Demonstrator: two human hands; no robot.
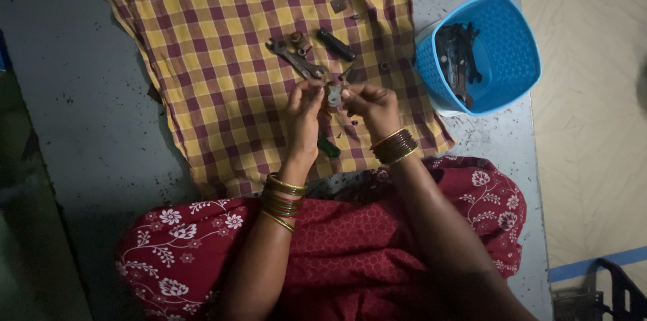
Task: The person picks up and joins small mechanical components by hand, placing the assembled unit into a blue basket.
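Observation:
My left hand (303, 115) and my right hand (372, 107) meet over a yellow and maroon checked cloth (216, 38). Between their fingertips they pinch a small grey metal part (334, 95). Both wrists wear stacks of bangles. Just beyond the hands lie a dark wrench (294, 59), a short black cylinder-like tool (335, 44) and a small brownish nut or fitting (297, 39). A green object (329, 148) shows under my left wrist.
A blue plastic basket (512, 45) holding dark metal tools stands to the right of the cloth on the grey floor (74, 92). Small metal bits (339, 3) lie at the cloth's far side. My lap in red floral fabric (337, 240) fills the near edge.

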